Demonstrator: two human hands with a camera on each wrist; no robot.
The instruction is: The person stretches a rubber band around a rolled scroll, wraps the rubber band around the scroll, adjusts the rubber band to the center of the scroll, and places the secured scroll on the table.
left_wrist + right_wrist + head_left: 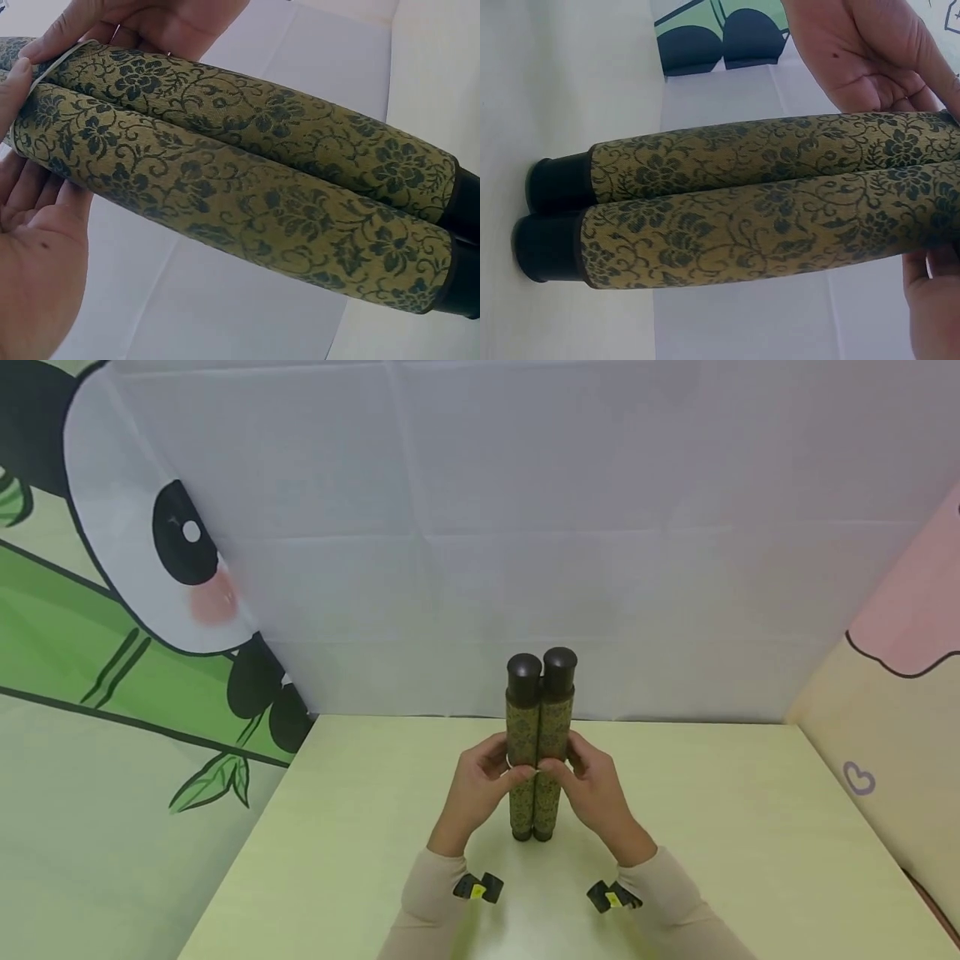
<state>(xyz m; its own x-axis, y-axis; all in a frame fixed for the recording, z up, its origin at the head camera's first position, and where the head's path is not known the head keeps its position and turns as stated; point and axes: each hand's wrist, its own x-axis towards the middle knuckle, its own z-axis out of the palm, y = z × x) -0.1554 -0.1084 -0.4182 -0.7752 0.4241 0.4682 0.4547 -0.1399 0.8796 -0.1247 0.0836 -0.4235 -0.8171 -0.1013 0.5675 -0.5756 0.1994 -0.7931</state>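
Note:
In the head view, a double-roller scroll (553,727) stands upright over the table. Its two rolls lie side by side, wrapped in olive brocade with dark flowers, with black knobs at the ends. My left hand (480,777) grips the left roll, thumb across its near side and fingers behind. From the other side my right hand (597,783) holds the right roll the same way, so the thumb tips almost meet at the seam. A thin white cord (66,63) crosses both rolls by the thumbs in the left wrist view. Black knobs (549,247) show clearly in the right wrist view.
The pale yellow-green table (360,793) reaches back to a white wall sheet (525,543). At the left is a panel with a cartoon panda and green bamboo (150,668); a pink and cream panel (885,727) borders the right side.

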